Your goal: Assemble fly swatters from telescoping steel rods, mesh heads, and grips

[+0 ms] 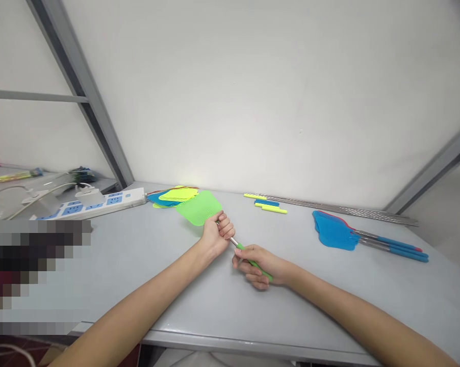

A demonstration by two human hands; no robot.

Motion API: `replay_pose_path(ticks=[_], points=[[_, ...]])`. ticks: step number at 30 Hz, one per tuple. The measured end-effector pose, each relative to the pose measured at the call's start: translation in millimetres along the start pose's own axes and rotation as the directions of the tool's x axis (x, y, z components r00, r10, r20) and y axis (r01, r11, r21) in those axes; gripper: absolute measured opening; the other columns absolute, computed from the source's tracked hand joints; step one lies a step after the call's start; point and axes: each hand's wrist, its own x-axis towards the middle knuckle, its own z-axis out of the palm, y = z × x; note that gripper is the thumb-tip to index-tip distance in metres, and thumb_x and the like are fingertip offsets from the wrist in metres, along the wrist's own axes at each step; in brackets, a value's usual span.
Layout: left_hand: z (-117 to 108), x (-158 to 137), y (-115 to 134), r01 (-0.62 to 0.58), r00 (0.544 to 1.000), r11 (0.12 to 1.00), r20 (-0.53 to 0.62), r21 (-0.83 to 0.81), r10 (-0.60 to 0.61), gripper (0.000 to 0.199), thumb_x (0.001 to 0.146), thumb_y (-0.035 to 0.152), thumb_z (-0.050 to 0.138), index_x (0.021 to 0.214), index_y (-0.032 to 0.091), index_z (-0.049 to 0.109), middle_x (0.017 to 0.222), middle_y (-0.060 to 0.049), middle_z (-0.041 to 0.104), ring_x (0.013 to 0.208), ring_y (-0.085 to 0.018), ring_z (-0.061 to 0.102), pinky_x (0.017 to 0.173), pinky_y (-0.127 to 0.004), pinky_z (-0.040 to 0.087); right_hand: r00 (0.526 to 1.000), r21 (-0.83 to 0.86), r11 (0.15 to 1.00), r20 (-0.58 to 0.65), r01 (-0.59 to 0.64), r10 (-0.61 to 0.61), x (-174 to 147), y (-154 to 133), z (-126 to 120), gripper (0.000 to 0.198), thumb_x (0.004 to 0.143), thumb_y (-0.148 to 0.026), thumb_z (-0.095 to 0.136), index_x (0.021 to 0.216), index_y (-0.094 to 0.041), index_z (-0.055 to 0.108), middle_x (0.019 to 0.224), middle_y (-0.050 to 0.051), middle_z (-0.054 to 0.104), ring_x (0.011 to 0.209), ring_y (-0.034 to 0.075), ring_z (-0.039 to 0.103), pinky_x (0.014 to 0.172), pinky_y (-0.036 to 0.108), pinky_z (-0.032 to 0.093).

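A green fly swatter (200,208) with a metal rod is held slantwise above the table. My left hand (219,233) is closed in a fist round its rod, just below the mesh head. Lower down, my right hand (258,265) grips the green handle, its fingers curled about it. Behind the swatter head lies a pile of loose yellow and blue swatter heads (179,194). Off to the right, assembled blue swatters (336,232) with metal rods and blue handles rest together, a red edge showing beneath.
Loose yellow handles (271,208) and a blue handle (266,202) lie near the wall. A bundle of metal rods (340,208) stretches along the back. On the left sit a white power strip (115,202) and cables. The table's front edge (230,340) runs below my arms.
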Motion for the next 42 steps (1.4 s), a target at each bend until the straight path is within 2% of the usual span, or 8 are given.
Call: replay_pose_path(ticks=[7,11,20,35,42], points=[[0.7,-2.0,-1.7,-0.017,0.994,1.000,-0.103,0.020,0.019,0.027,0.078,0.016,0.030,0.051,0.018,0.029,0.036,0.010,0.010,0.024,-0.004,0.015,0.027,-0.017,0.009,0.999,-0.072,0.997,-0.052,-0.003,0.000,0.0,0.9,4.9,0.031,0.077,-0.043,0.041,0.080,-0.014,0.051,0.035,-0.010,0.030,0.022,0.004,0.024,0.021,0.015,0.022],[3.2,-3.8,-1.0,-0.023,0.991,0.999,-0.133,0.042,0.028,0.025,0.077,0.015,0.031,0.052,0.018,0.029,0.036,0.010,0.011,0.024,-0.004,0.014,0.027,-0.017,0.009,0.993,-0.138,0.990,-0.104,0.033,-0.048,0.6,3.1,9.3,0.034,0.076,-0.046,0.041,0.078,-0.013,0.051,0.033,-0.011,0.031,0.021,0.004,0.025,0.021,0.015,0.023],[5.9,-5.0,-0.4,-0.019,0.985,0.997,-0.172,0.075,0.031,0.025,0.076,0.014,0.031,0.051,0.018,0.028,0.035,0.010,0.012,0.023,-0.004,0.014,0.026,-0.017,0.009,0.979,-0.219,0.975,-0.194,0.022,-0.065,1.4,4.7,14.7,0.034,0.076,-0.047,0.040,0.076,-0.014,0.049,0.032,-0.011,0.030,0.020,0.004,0.024,0.022,0.015,0.021],[3.6,-3.0,-1.4,-0.017,0.987,0.996,-0.158,0.085,0.030,0.024,0.076,0.015,0.032,0.053,0.018,0.028,0.035,0.011,0.014,0.023,-0.004,0.016,0.026,-0.016,0.012,0.989,-0.148,0.989,-0.147,-0.007,-0.015,0.5,2.9,9.3,0.034,0.074,-0.047,0.043,0.079,-0.014,0.049,0.034,-0.011,0.030,0.021,0.003,0.024,0.022,0.015,0.020],[5.2,-2.8,-2.6,-0.029,0.991,0.997,-0.125,0.076,0.039,0.023,0.076,0.015,0.033,0.054,0.017,0.031,0.035,0.010,0.018,0.024,-0.003,0.018,0.028,-0.015,0.016,0.998,-0.032,0.998,-0.053,-0.047,0.045,-1.5,-2.9,3.1,0.030,0.077,-0.042,0.042,0.086,-0.015,0.051,0.034,-0.011,0.029,0.023,0.003,0.020,0.023,0.015,0.019]])
